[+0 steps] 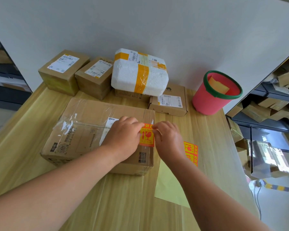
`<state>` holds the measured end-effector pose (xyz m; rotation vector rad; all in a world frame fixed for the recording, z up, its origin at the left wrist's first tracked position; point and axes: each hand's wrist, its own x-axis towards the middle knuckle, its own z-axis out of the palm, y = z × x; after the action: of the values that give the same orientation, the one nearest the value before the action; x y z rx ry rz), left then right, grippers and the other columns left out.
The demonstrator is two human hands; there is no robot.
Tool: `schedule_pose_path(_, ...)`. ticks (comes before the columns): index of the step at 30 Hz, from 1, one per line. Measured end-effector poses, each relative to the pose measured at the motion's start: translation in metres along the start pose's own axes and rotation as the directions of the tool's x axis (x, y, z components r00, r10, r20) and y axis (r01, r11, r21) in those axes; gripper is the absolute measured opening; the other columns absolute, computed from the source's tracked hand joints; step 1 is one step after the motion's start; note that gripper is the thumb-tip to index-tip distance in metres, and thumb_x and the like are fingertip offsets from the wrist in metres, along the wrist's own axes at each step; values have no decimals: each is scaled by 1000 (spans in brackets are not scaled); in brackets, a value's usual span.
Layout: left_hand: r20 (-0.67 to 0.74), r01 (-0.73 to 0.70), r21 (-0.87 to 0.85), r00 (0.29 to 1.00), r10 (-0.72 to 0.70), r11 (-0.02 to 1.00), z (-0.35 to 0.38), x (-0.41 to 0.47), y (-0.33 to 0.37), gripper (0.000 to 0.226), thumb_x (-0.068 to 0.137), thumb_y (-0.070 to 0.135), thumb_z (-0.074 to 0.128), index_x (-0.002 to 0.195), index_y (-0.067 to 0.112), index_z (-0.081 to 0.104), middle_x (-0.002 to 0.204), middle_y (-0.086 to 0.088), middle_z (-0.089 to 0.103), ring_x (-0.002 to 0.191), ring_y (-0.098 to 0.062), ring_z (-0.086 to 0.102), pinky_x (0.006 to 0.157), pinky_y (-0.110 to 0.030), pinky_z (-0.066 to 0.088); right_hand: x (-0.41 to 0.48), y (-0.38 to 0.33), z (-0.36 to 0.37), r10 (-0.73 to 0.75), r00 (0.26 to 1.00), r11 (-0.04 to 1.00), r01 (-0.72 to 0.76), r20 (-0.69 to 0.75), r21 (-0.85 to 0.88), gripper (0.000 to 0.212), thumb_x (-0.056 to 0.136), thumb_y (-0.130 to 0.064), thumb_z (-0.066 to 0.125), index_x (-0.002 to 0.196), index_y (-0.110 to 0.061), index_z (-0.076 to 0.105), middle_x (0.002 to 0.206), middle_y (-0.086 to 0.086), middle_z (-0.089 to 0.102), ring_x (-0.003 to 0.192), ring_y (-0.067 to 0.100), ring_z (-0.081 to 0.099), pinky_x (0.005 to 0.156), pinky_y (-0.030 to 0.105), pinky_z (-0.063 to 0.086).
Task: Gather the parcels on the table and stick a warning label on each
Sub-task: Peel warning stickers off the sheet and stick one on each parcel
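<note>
Head view: at frame centre, left hand (123,136) and right hand (169,139) pinch the orange warning label (147,137) by its top edge with curled fingers (139,125), against the large taped parcel (90,129) on the bench (123,200).

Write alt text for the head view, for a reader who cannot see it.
The left hand and right hand pinch the top edge of an orange label over the right end of a taped box on a table. More labels lie to its right; behind stand cardboard parcels, a foam box and a red bin.
</note>
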<state>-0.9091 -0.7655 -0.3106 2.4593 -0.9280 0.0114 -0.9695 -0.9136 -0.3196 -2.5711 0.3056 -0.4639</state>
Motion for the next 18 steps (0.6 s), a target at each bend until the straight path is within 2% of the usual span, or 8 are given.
schedule_pose_path(2, -3, -104, 90, 994, 105, 990, 7, 4, 3, 32, 93, 15, 48, 122, 14, 61, 120, -2, 62, 115, -24, 47, 99, -39, 37, -2, 2, 4, -81, 995, 995, 85, 64, -61, 22, 91, -13, 58, 109, -11, 70, 114, 4, 67, 109, 30, 53, 89, 43, 45)
schedule_pose_path(4, 73, -99, 162, 993, 88, 982, 14, 6, 2, 37, 97, 19, 42, 131, 14, 54, 137, 0, 53, 131, -24, 37, 108, -38, 25, -3, 4, 7, -38, 981, 987, 67, 191, -149, 33, 97, -25, 48, 128, -19, 59, 139, -3, 52, 134, 27, 36, 105, 45, 34)
schedule_pose_path(6, 149, -66, 220, 988, 33, 973, 23, 6, -4, 43, 98, 28, 38, 140, 18, 43, 149, 3, 38, 140, -22, 24, 113, -38, 13, -5, 12, 12, 22, 957, 973, 46, 290, -227, 42, 100, -36, 37, 141, -27, 43, 152, -12, 33, 144, 21, 17, 110, 42, 21)
schedule_pose_path(8, 190, -42, 238, 982, -4, 970, 29, 6, -10, 47, 99, 34, 36, 144, 22, 35, 154, 7, 28, 142, -19, 17, 114, -36, 10, -9, 17, 16, 53, 944, 970, 29, 326, -241, 46, 101, -41, 32, 145, -32, 33, 155, -17, 23, 145, 19, 12, 111, 40, 16)
schedule_pose_path(13, 219, -30, 218, 975, -19, 976, 28, 5, -13, 51, 99, 38, 36, 147, 24, 28, 156, 10, 21, 144, -15, 12, 114, -36, 12, -9, 15, 16, 101, 927, 980, -31, 362, -194, 47, 101, -42, 31, 147, -34, 29, 156, -18, 17, 145, 18, 14, 114, 41, 15)
schedule_pose_path(18, 216, -55, 206, 976, 9, 977, 24, -10, -12, 57, 99, 38, 33, 151, 24, 12, 159, 8, 3, 145, -14, -3, 115, -33, -2, -22, 11, 12, 156, 923, 986, -124, 352, -111, 54, 101, -39, 35, 151, -30, 16, 159, -11, 10, 146, 16, 7, 116, 44, 15)
